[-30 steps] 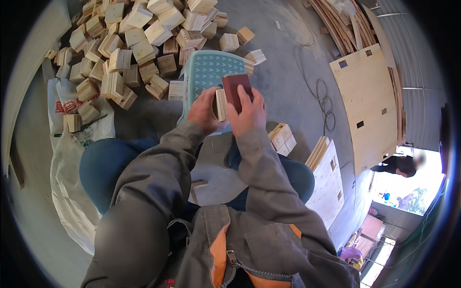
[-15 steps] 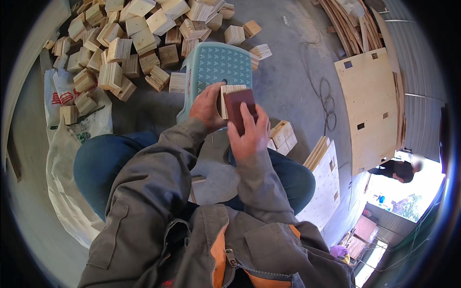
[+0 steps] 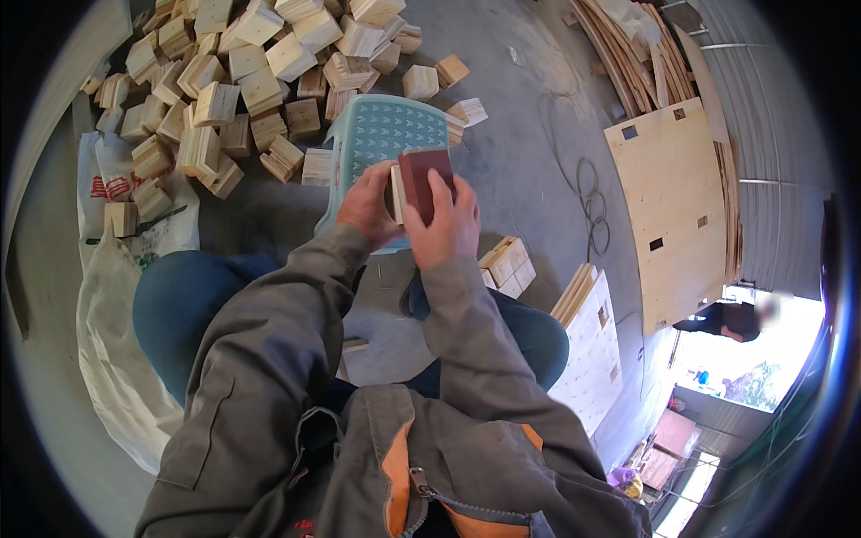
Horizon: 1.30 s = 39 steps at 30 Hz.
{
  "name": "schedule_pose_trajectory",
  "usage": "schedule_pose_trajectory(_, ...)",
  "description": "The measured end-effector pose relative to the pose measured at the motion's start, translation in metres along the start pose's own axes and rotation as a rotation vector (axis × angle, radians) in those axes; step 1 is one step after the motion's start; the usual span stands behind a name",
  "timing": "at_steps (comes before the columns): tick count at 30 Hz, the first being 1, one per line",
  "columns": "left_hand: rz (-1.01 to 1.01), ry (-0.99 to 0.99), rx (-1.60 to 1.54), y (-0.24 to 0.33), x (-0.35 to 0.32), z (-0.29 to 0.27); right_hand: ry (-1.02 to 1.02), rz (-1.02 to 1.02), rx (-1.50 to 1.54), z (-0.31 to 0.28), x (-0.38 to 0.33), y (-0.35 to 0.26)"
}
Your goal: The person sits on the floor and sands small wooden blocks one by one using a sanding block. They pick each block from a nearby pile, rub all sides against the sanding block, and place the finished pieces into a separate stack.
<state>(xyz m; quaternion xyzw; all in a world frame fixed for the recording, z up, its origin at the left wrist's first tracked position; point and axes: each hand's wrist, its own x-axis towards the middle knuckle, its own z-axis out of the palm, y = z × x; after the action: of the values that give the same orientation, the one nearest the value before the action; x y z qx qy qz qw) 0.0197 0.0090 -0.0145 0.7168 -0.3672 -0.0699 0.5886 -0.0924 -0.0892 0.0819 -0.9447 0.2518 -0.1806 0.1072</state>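
Observation:
My left hand [image 3: 366, 208] is closed around the left side of a pale plywood block [image 3: 396, 199], holding it over the near edge of a light blue-green plastic stool [image 3: 399, 125]. A flat reddish-brown sanding block [image 3: 421, 175] lies against the right face of that wood. My right hand [image 3: 444, 224] grips the sanding block from the right, its fingers laid along the outer face. Most of the plywood block is hidden behind the sanding block and my left fingers.
A large heap of plywood blocks [image 3: 260, 90] covers the far left floor, beside a white woven sack [image 3: 117, 314]. Small stacked blocks [image 3: 508, 266] and a leaning board [image 3: 587, 341] stand right. Beyond are a cable [image 3: 592, 206], large panels [image 3: 673, 215] and a person [image 3: 731, 320].
The sanding block has slid away from me along the plywood block and now covers its far end. The whole view has shifted slightly, moving the scene leftward and down.

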Motion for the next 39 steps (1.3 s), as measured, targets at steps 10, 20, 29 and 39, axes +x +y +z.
schedule_pose_trajectory(10, -0.076, -0.012, -0.012, 0.008, 0.0, -0.001, 0.018, -0.077, 0.04, -0.027, -0.078, -0.005)
schedule_pose_trajectory(20, -0.112, 0.001, -0.065, 0.004, -0.002, 0.008, -0.075, 0.084, -0.059, 0.021, 0.078, -0.021)
schedule_pose_trajectory(29, -0.072, 0.009, 0.042, 0.008, -0.001, 0.004, 0.003, -0.05, 0.007, -0.012, -0.024, 0.003)
schedule_pose_trajectory(39, -0.094, -0.017, 0.065, 0.014, -0.002, -0.002, 0.009, -0.075, 0.036, -0.028, -0.053, 0.008)
